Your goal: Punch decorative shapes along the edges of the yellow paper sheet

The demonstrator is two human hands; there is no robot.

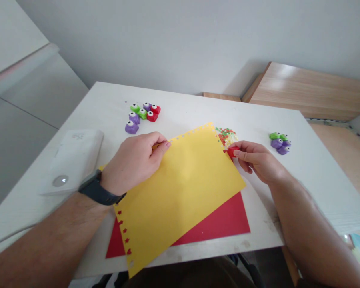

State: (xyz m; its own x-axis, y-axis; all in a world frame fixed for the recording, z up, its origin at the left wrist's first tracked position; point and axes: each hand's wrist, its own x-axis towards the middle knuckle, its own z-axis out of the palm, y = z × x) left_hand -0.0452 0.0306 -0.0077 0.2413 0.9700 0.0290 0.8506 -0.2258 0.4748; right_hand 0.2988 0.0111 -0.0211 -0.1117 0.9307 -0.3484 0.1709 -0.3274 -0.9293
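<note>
A yellow sheet of paper [183, 176] with star-shaped holes along its edges is held up at a slant. My left hand [141, 158] pinches its far edge between thumb and fingers. At the sheet's right edge my right hand [256, 158] grips a small red craft punch [233, 152], which sits on the paper's border. Beneath the yellow sheet lies a red sheet of paper [219, 222], partly covered. Just behind the punch is a pile of tiny green, red and yellow paper cut-outs [227, 136].
Several green, purple and red craft punches [142, 114] stand at the back left of the white table [180, 108]. More green and purple punches [280, 143] sit to the right. A white box-shaped device [75, 160] with a cable lies at left.
</note>
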